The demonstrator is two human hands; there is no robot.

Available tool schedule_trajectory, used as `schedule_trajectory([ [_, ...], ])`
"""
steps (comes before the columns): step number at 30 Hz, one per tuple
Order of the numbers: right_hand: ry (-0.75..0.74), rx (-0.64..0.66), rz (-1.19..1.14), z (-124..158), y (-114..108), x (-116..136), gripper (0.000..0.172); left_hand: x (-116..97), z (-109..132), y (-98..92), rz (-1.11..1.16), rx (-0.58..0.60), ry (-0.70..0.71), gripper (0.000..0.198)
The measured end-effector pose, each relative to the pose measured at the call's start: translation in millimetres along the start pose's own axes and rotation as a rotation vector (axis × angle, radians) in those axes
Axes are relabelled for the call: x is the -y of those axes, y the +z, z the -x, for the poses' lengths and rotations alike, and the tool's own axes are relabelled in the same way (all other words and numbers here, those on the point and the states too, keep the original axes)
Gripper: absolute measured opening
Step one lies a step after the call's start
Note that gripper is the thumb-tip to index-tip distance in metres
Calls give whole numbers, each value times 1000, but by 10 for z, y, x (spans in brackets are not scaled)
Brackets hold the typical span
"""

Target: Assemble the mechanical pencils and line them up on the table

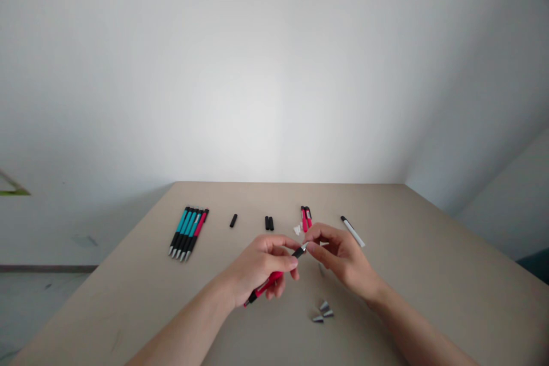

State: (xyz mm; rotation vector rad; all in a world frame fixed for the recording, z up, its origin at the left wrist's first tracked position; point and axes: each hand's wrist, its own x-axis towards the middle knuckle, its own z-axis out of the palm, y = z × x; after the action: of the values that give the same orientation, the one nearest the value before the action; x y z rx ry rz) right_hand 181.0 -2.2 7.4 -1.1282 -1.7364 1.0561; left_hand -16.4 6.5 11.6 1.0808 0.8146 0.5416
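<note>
so, left hand gripping pen, right pinching tip

Smooth plastic is being shown by the barrel, with a matt look being given by the black grip. A silvery, metallic sheen is being shown by the tip and the cones. Plastic is being suggested by the pens, and smooth, matt faces are being presented by worktop and wall.

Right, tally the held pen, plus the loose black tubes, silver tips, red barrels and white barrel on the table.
Held pen: 1
Black tubes: 3
Silver tips: 3
Red barrels: 2
White barrel: 1
Total: 10
</note>
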Motion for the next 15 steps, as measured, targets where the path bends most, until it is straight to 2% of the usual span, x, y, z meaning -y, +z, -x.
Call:
schedule_trajectory([
  [15, -72, 16, 86, 13, 7, -23, 22, 25, -8, -18, -11, 8, 3, 30],
])
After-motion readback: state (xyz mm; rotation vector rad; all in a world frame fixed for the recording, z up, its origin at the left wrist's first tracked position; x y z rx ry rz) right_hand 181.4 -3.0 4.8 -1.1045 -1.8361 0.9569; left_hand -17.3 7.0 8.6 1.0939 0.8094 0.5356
